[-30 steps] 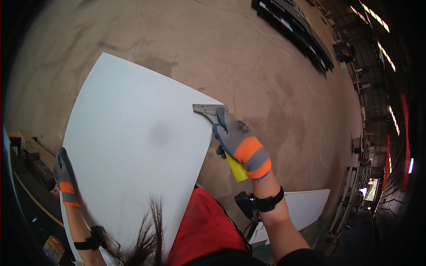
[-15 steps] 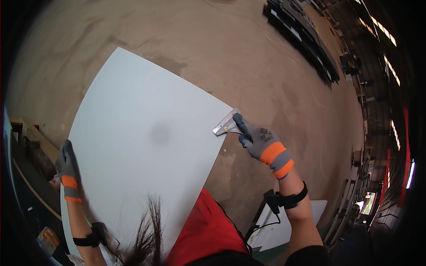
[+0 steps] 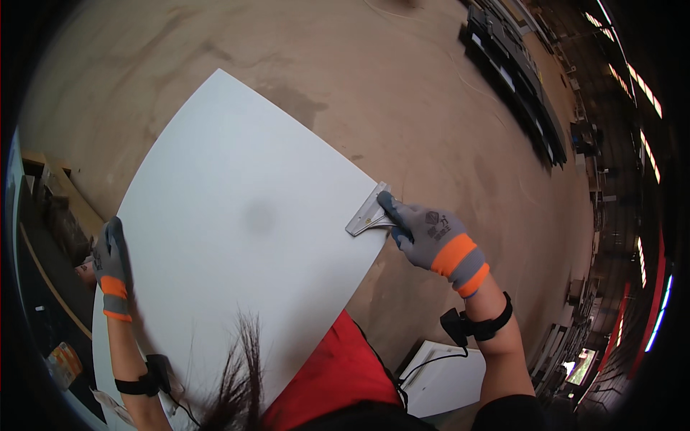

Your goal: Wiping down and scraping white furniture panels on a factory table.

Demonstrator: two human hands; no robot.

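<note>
A large flat white panel point(image 3: 237, 165) spreads in front of me, its far corner pointing away over the floor. In my right hand point(image 3: 428, 230), gloved in grey with orange bands, is a metal scraper point(image 3: 370, 212). The scraper's wide head lies at the panel's right corner, with my thumb pressed along it. My left hand point(image 3: 111, 251), in a matching glove, grips the panel's left edge; its fingertips are partly hidden. Red cloth point(image 3: 334, 373) shows at my lap, beside the panel's near right edge.
Long dark parts point(image 3: 514, 79) are stacked on the floor at the far right. Another white panel point(image 3: 449, 381) lies low, by my right forearm. Cardboard and wooden pieces point(image 3: 61, 190) stand at the left. Brown concrete floor point(image 3: 402, 79) stretches beyond the panel.
The scraper has shifted slightly nearer and farther onto the panel's right corner. My view has turned a little, so the panel and background sit differently. My left hand stays at the left edge.
</note>
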